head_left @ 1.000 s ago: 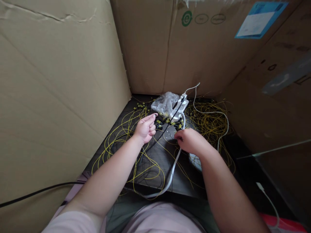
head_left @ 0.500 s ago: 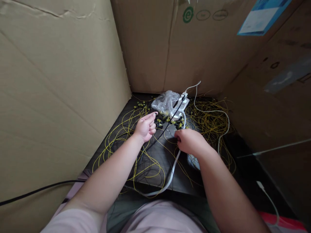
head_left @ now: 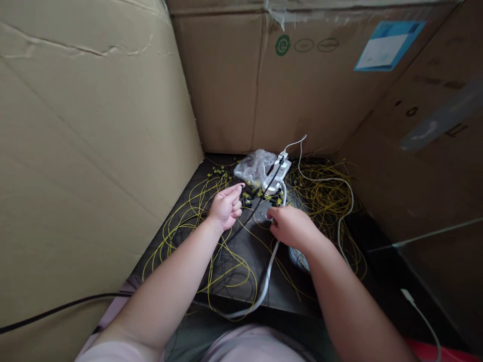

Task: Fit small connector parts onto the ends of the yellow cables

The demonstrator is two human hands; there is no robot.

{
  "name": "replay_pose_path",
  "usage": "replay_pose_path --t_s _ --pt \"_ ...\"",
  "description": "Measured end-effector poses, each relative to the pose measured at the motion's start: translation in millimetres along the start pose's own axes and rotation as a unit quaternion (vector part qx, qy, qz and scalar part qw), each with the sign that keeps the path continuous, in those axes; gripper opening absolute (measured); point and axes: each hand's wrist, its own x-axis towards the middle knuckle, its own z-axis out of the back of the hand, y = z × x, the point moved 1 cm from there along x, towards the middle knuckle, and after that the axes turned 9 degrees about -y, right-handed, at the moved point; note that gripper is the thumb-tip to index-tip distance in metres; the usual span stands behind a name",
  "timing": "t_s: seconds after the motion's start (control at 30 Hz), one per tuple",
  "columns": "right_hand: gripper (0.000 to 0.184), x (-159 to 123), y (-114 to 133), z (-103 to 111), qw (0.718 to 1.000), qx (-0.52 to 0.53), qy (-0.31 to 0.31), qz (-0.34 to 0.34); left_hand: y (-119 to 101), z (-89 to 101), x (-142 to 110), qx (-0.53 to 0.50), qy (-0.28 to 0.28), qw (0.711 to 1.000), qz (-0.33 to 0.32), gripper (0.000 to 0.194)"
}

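Note:
My left hand (head_left: 227, 207) is closed in a pinch, thumb against forefinger; what is between the fingertips is too small to make out. To its right, my right hand (head_left: 293, 227) is curled closed over the white power cable (head_left: 272, 261), and its fingertips hide whatever they hold. Thin yellow wires (head_left: 241, 264) loop across the dark tabletop (head_left: 256, 284) around both hands. Just beyond the fingers lie several small black and yellow parts (head_left: 258, 192). A thin black cable (head_left: 252, 213) runs between the hands from a white power strip (head_left: 277, 176).
A crumpled clear plastic bag (head_left: 254, 166) lies beside the power strip. A tangle of yellow wire (head_left: 324, 188) and a thin white cable (head_left: 350, 201) are at the right. Cardboard walls (head_left: 222, 85) enclose the left, back and right. A thick black cable (head_left: 64, 309) crosses at lower left.
The camera view has tilted up slightly, so everything sits a little lower. My right hand's fingers have shifted slightly; my left hand keeps its pinch in nearly the same place.

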Motion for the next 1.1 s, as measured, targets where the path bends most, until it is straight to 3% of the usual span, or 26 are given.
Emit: replay_pose_path --t_s 0.13,0.3,0.5,0.63,0.83,0.93,1.1 --pt "0.015 -0.7 2.2 9.8 0.986 0.114 -0.124 0.004 1.0 -2.0 -1.9 0.025 -0.004 1.000 -0.004 0.035" --pt "0.010 -1.9 9.4 12.7 0.912 0.319 -0.257 -0.003 3.4 -6.5 -6.5 0.055 0.002 0.998 -0.008 0.036" --pt "0.014 8.6 15.2 -3.1 0.804 0.529 -0.256 -0.095 7.0 -8.2 -9.8 0.080 0.020 0.997 -0.008 0.036" --pt "0.017 13.1 19.7 -10.7 0.755 0.601 -0.239 -0.104 7.8 -8.3 -9.9 0.094 0.026 0.995 -0.021 0.033" --pt "0.025 14.4 23.9 -15.3 0.651 0.717 -0.188 -0.164 8.4 -9.4 -10.7 0.111 0.032 0.993 -0.025 0.032" --pt "0.026 15.2 23.2 -15.3 0.647 0.711 -0.200 -0.188 9.7 -9.6 -11.2 0.117 0.038 0.992 -0.026 0.033" --pt "0.021 14.9 21.9 -16.7 0.698 0.658 -0.226 -0.167 12.5 -9.5 -11.5 0.135 0.055 0.989 -0.038 0.035"
